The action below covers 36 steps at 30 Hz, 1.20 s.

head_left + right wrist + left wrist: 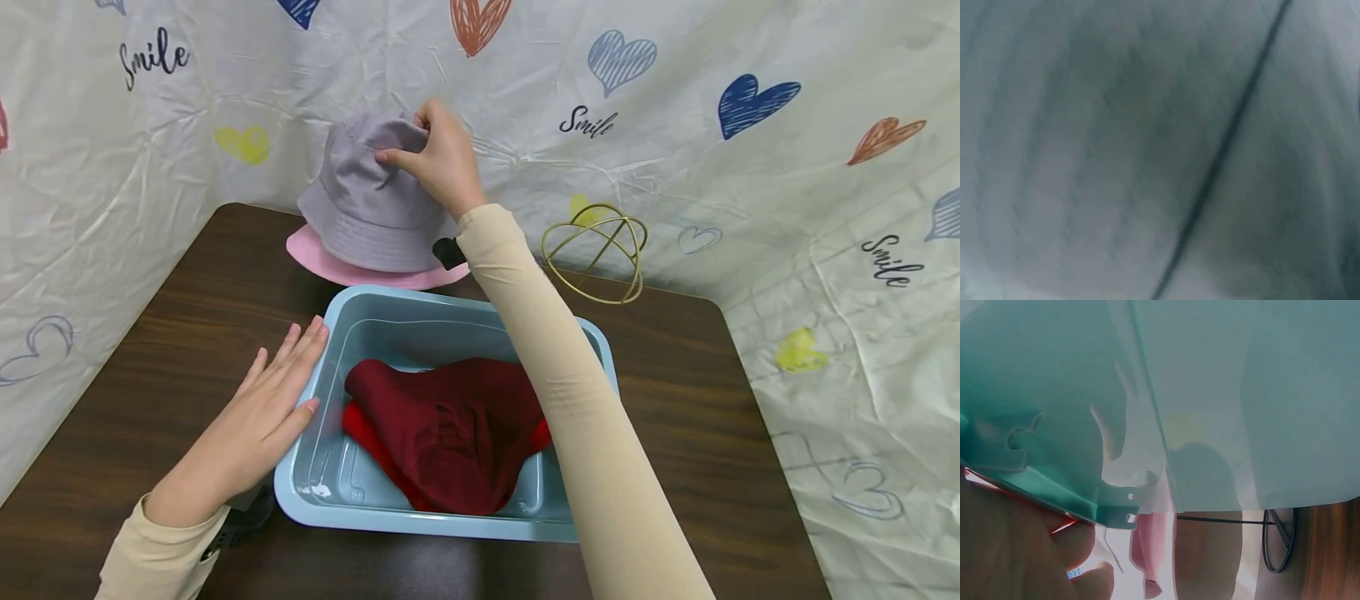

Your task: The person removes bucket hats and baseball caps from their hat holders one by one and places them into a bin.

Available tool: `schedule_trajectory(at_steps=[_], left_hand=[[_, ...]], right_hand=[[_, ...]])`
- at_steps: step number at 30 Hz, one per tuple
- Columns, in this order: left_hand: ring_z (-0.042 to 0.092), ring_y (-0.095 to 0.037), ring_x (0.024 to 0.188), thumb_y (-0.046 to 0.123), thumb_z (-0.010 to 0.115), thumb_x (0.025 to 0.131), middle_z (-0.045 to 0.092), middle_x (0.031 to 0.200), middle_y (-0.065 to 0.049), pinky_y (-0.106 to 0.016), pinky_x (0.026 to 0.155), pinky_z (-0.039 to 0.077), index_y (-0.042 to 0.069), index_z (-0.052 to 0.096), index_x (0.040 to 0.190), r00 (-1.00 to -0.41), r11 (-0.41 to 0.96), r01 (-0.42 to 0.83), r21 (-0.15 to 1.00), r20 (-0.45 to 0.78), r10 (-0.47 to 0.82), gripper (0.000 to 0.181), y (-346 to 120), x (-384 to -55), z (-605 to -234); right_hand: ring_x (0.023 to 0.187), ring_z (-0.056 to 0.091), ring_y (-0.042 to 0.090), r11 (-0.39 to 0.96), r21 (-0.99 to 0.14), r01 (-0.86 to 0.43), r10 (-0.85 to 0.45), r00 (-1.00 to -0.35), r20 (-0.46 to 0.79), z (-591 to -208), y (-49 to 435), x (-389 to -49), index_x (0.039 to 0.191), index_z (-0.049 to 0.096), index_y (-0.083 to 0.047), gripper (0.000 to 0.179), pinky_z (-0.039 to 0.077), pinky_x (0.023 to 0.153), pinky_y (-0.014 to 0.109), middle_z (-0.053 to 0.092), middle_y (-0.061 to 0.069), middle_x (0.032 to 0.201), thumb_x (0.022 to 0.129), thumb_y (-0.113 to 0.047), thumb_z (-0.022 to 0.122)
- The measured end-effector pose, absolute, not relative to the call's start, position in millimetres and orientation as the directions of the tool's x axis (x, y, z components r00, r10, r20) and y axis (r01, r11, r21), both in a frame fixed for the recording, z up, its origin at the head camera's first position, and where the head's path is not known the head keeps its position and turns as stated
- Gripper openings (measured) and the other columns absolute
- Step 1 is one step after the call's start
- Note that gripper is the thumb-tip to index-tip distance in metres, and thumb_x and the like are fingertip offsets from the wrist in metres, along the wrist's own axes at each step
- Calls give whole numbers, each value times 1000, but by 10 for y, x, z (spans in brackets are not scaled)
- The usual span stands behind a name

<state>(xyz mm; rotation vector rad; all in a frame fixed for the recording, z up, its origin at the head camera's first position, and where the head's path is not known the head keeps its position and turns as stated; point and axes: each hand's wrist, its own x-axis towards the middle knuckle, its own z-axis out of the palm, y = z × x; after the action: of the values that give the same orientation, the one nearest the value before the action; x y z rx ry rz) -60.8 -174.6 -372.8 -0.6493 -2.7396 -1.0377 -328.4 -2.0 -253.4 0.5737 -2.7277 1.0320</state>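
My right hand pinches the crown of a lavender-grey bucket hat between thumb and fingers. Under that hat shows the brim of a pink hat. Stitched grey hat fabric fills the right wrist view. My left hand lies with fingers extended along the left rim of a light blue plastic bin. In the left wrist view the bin's outer wall takes up most of the picture, with fingers at lower left. Inside the bin rests a dark red hat over a brighter red one.
A gold wire frame stands at the back of the dark wooden table, right of the hats. White cloth printed with hearts and "Smile" hangs behind. In the left wrist view a black cable is visible.
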Motion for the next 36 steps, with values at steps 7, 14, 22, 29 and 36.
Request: schedule_trajectory(at_steps=[7, 14, 22, 29, 36], left_hand=[[5, -32, 143, 18, 50, 93, 13, 157, -9, -60, 109, 0, 13, 12, 153, -897, 670, 442, 597, 282, 341, 71, -1746, -608, -3734], [5, -32, 143, 18, 51, 92, 14, 157, -10, -61, 109, 0, 13, 13, 153, -898, 664, 439, 605, 281, 337, 72, -1744, -605, -3733], [6, -33, 143, 18, 51, 92, 13, 157, -9, -61, 109, 0, 13, 13, 153, -900, 667, 436, 605, 278, 336, 72, -1744, -600, -3728], [5, -34, 143, 18, 51, 92, 12, 157, -9, -61, 108, 0, 13, 12, 153, -901, 667, 433, 606, 272, 337, 72, -1738, -596, -3723], [6, -34, 143, 19, 52, 92, 14, 157, -11, -62, 108, 0, 13, 12, 153, -900, 668, 436, 603, 281, 334, 72, -1742, -597, -3733]], right_hand=[[90, 49, 11, 702, -576, -420, -332, -908, 257, -2511, -34, -3280, 103, 52, -15, 46, 37, 76, 21, 58, -1, 102, 73, -38, 79], [92, 53, 10, 734, -453, -506, -445, -862, 241, -2470, -15, -3327, 97, 66, -13, 32, 40, 83, 21, 62, 0, 98, 76, -33, 79], [82, 51, 10, 744, -439, -504, -430, -864, 264, -2465, 5, -3317, 76, 64, -13, 19, 41, 76, 21, 58, 0, 84, 76, -24, 79], [81, 53, 13, 702, -499, -509, -396, -861, 320, -2430, 15, -3265, 85, 73, -5, 18, 41, 72, 20, 59, 2, 82, 78, -21, 78], [74, 48, 10, 637, -548, -542, -384, -840, 384, -2350, 72, -3179, 85, 74, -3, 20, 38, 67, 18, 53, -1, 74, 78, -21, 78]])
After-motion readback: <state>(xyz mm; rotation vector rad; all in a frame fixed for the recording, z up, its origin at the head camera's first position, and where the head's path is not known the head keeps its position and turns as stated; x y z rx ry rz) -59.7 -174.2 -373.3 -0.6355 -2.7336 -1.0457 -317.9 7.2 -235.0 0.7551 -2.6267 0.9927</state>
